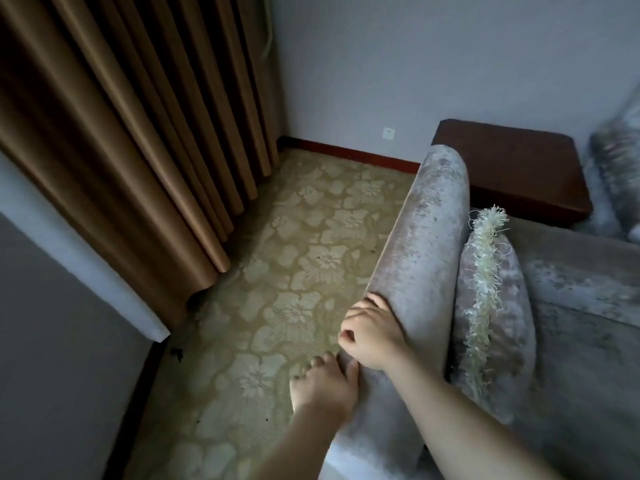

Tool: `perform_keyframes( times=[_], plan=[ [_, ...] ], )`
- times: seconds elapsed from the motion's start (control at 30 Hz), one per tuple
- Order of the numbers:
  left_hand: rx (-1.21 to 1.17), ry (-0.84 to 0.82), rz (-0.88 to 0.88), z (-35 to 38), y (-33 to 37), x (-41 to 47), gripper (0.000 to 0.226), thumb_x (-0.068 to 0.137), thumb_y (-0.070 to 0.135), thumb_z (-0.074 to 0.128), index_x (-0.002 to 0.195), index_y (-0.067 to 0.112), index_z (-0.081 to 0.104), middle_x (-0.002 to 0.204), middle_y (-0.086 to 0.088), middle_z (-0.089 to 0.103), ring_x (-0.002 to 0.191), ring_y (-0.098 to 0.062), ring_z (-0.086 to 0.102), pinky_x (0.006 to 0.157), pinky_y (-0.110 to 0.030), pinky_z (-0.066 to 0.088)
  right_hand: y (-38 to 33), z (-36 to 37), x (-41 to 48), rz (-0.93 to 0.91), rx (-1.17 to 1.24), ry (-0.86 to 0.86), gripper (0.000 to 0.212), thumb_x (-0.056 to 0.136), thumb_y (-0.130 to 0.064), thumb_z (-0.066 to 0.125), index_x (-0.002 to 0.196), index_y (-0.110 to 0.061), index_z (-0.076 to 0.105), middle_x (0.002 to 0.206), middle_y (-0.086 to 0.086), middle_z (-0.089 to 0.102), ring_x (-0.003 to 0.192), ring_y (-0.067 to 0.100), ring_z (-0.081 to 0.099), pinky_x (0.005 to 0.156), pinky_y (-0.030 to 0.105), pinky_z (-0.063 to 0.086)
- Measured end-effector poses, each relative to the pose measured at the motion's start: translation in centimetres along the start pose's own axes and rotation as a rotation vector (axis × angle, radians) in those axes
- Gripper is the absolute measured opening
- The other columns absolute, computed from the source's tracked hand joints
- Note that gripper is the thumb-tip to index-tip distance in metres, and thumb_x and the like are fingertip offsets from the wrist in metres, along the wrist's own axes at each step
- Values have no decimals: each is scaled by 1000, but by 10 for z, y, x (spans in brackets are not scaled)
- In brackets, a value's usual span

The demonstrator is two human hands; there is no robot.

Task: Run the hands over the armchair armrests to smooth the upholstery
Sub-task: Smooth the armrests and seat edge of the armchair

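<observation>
— Crushed velvet, grey with pinkish patches, is seen on the armrest (426, 237); where is it being worked?

— Its near end is being handled, on the outer flank facing the patterned carpet (294, 237). The armrest runs away from the camera towards the wall, and a fringed cushion (491, 306) is leant just beside its inner face.

— How are the hands placed?

— The right hand (372, 332) is laid against the outer edge, its fingers (374, 301) bent at the knuckles and held close together; whether fabric is pinched under them cannot be told. The left hand (322, 386) is set lower and nearer, its thumb touching the flank. Its other fingers are loosely bent and a little apart, with nothing gripped.

— Which step is judged to be in hand?

— The first armrest is taken to be under way, at its near end only. The long top towards the far rounded end looks not yet covered, and the other armrest is not in view.

— What is called for next?

— The fingers would need to be flattened, so that palms rather than knuckles are drawn along the pile. Even pressure should be kept from the near end to the far end. The cushion should be left undisturbed, or moved aside if the inner face is to be reached.
</observation>
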State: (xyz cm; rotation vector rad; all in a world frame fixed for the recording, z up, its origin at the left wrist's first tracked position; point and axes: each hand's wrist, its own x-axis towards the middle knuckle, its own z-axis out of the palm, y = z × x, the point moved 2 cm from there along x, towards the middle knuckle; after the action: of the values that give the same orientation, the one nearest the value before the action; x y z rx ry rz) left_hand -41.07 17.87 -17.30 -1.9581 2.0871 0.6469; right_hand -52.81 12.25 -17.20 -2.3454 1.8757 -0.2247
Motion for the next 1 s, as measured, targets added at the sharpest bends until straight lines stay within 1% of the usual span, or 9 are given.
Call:
perform_keyframes(
  times=[0.03, 0.07, 0.13, 0.2, 0.27, 0.43, 0.67, 0.87, 1.0],
  plan=[
    [66, -7, 62, -10, -9, 3, 61, 95, 55, 20, 132, 11, 37, 136, -11, 46, 125, -29, 44, 99, -43, 34, -1, 1, 1, 115, 33, 17, 42, 84, -47, 37, 108, -29, 65, 129, -7, 56, 133, 13, 34, 112, 29, -8],
    [121, -6, 124, -20, -19, 6, 64, 94, 56, 19, 136, 10, 33, 140, -11, 42, 128, -28, 40, 102, -44, 31, -2, 4, 3, 292, 59, 50, 50, 85, -52, 35, 126, -31, 53, 149, -3, 37, 143, 14, 15, 111, 33, -16],
    [205, 18, 232, -42, -36, 16, 66, 95, 56, 19, 141, 10, 27, 145, -12, 36, 133, -28, 32, 105, -45, 27, -6, 6, 8, 732, 106, 99, 79, 82, -66, 33, 148, -27, 13, 158, 6, -11, 144, 22, -15, 109, 49, -23],
    [259, 50, 302, -63, -49, 27, 65, 95, 55, 20, 142, 11, 27, 145, -11, 36, 134, -28, 30, 106, -44, 27, -10, 6, 12, 1056, 200, 77, 106, 74, -73, 41, 147, -19, -13, 151, 15, -31, 140, 39, -19, 109, 64, -8],
    [292, 58, 356, -79, -56, 38, 65, 95, 56, 19, 141, 12, 28, 144, -11, 36, 134, -27, 30, 106, -43, 27, -12, 5, 16, 1163, 225, 39, 119, 70, -78, 45, 143, -14, -26, 149, 20, -31, 138, 47, -14, 106, 69, 3],
    [388, 67, 535, -105, -49, 79, 66, 95, 56, 16, 144, 12, 24, 148, -10, 30, 139, -26, 23, 110, -44, 26, -13, 8, 21, 1193, 117, 49, 111, 76, -69, 45, 144, -12, -23, 154, 22, -13, 139, 48, -2, 107, 63, 17],
    [503, 81, 832, -130, 8, 155, 58, 94, 56, 23, 133, 15, 37, 136, -9, 41, 128, -27, 37, 98, -41, 33, -17, 10, 20, 1185, 106, 109, 97, 82, -74, 24, 147, -13, -14, 155, 23, -5, 140, 44, 8, 111, 54, 16],
    [494, 101, 991, -175, 71, 222, 55, 94, 56, 26, 129, 17, 41, 132, -9, 44, 126, -27, 38, 97, -41, 36, -15, 5, 21, 1233, 127, 9, 97, 74, -70, 25, 149, -18, -10, 156, 17, 0, 142, 37, 7, 113, 50, 11],
    [524, 101, 1042, -189, 110, 249, 52, 94, 56, 28, 125, 16, 43, 130, -8, 45, 124, -27, 39, 95, -42, 36, -17, -10, 21, 1243, 75, 55, 99, 60, -63, 53, 140, -7, 41, 141, 22, 42, 123, 42, 49, 95, 52, 43]
  ],
)
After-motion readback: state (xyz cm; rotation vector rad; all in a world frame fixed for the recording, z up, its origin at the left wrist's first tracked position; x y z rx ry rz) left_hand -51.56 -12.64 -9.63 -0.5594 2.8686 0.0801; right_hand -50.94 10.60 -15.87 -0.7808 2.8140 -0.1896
